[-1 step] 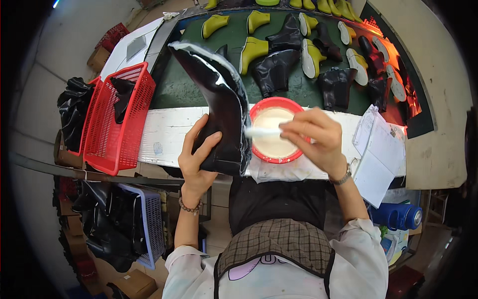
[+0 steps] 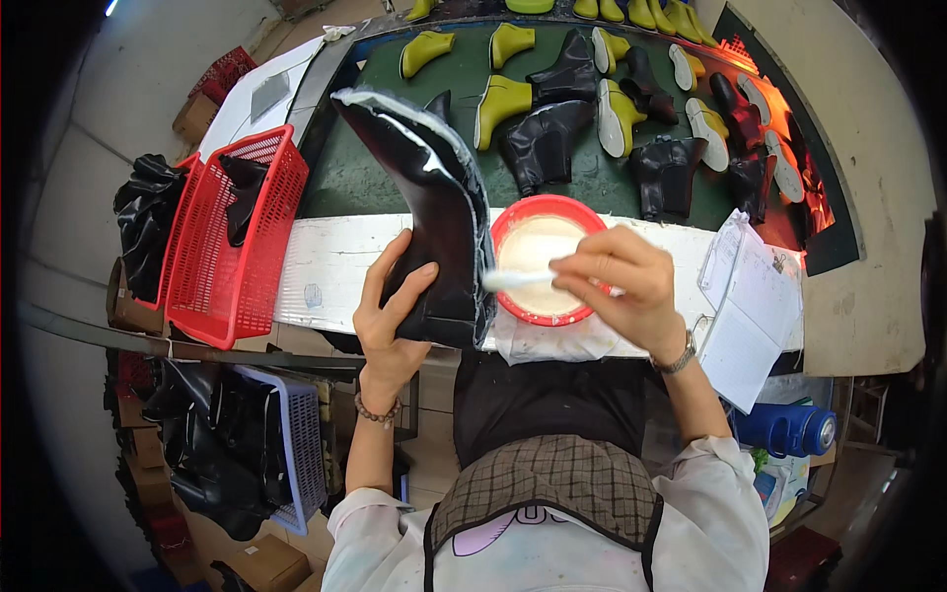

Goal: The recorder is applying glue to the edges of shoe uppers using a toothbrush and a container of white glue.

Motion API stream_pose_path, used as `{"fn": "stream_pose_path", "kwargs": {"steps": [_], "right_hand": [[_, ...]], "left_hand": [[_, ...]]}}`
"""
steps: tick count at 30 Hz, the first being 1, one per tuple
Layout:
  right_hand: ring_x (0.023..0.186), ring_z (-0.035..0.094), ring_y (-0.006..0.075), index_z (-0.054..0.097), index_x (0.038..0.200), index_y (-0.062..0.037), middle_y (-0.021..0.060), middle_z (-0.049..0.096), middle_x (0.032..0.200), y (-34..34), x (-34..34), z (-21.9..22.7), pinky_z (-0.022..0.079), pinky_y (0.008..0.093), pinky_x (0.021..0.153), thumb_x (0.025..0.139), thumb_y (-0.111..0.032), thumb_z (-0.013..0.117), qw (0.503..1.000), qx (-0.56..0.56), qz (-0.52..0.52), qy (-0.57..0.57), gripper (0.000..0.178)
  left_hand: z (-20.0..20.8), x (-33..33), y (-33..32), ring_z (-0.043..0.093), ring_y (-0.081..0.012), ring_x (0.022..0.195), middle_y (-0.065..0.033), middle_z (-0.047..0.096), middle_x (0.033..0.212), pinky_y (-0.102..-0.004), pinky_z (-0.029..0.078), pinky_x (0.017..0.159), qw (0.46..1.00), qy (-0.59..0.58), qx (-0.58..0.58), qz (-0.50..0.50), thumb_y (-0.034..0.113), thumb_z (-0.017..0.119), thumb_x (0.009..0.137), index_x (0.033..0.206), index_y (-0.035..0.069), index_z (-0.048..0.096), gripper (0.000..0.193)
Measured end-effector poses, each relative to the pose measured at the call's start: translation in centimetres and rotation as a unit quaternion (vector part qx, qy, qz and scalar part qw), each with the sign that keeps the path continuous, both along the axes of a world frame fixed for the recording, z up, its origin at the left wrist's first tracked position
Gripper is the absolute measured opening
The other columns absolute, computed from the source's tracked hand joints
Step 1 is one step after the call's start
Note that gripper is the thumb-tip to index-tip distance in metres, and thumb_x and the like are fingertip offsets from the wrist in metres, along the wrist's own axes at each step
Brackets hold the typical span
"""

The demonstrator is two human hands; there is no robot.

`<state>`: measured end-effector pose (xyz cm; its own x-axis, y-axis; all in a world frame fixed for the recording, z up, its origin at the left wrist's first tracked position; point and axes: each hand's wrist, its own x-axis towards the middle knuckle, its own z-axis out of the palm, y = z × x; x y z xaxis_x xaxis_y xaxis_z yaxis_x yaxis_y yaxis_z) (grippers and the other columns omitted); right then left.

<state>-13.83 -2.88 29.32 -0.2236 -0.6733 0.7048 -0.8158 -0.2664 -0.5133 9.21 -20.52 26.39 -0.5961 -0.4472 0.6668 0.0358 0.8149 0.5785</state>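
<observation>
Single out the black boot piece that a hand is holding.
The large black boot piece in the left hand, with whitish edging; no hand touches the other black ones, such as those on the green surface.

Fisheye view, ctr. brightly lit, dimmer twd. 8 o'clock; black vignette all round, straight lines bowed nr. rim. Orange-red glow (image 2: 779, 107) at 2 o'clock, small bright streak (image 2: 110, 8) at 10; white glare on upper black boot (image 2: 444, 222); white tool (image 2: 511, 280), approx. ctr., motion-blurred
</observation>
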Motion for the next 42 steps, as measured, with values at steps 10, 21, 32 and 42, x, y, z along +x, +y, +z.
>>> {"fn": "stream_pose_path", "kwargs": {"steps": [10, 21, 32, 42], "right_hand": [[0.066, 0.062, 0.0125, 0.078, 0.097, -0.0025, 0.0048, 0.067, 0.084, -2.5, -2.7, -1.4, 0.047, 0.0259, 0.056, 0.083, -0.009, 0.081, 0.992, 0.023, -0.062, -0.110, 0.016], [0.075, 0.057, 0.0157, 0.066, 0.125, -0.0056, 0.0056, 0.058, 0.090, -6.2, -0.9, -0.6, 0.047, 0.0282, 0.065, 0.078, -0.026, 0.086, 0.958, 0.026, -0.115, -0.261, 0.055], [0.092, 0.065, 0.0292, 0.059, 0.135, -0.0104, 0.0115, 0.063, 0.104, 6.6, -9.1, -14.8, 0.053, 0.0390, 0.076, 0.062, -0.044, 0.095, 0.842, 0.378, -0.370, -0.107, 0.087], [0.081, 0.064, 0.0275, 0.067, 0.121, -0.0102, 0.0076, 0.065, 0.093, 4.7, -9.2, -15.5, 0.049, 0.0403, 0.070, 0.064, -0.043, 0.092, 0.806, 0.275, -0.494, -0.174, 0.070]], "left_hand": [[-0.2, 1.0, 0.9, 0.065, -0.0376, 0.120, -0.0256, 0.059, 0.138, -0.0386, 0.056, 0.096, 0.997, -0.043, -0.007, -0.063, 0.004, 0.082, 0.070, 0.117, 0.012, 0.076, 0.048], [-0.4, 1.5, 2.3, 0.066, -0.0370, 0.113, -0.0230, 0.060, 0.135, -0.0403, 0.057, 0.093, 0.995, -0.094, -0.012, 0.013, -0.001, 0.080, 0.071, 0.117, 0.014, 0.077, 0.048], [-0.3, -0.1, -10.7, 0.066, -0.0180, 0.105, -0.0101, 0.069, 0.119, -0.0317, 0.052, 0.095, 0.932, 0.029, 0.360, 0.035, 0.001, 0.079, 0.081, 0.131, -0.004, 0.058, 0.055], [-2.0, -22.2, -30.5, 0.070, -0.0342, 0.098, -0.0125, 0.073, 0.106, -0.0385, 0.055, 0.086, 0.982, -0.161, -0.074, 0.063, 0.007, 0.080, 0.074, 0.122, 0.012, 0.070, 0.050]]}}
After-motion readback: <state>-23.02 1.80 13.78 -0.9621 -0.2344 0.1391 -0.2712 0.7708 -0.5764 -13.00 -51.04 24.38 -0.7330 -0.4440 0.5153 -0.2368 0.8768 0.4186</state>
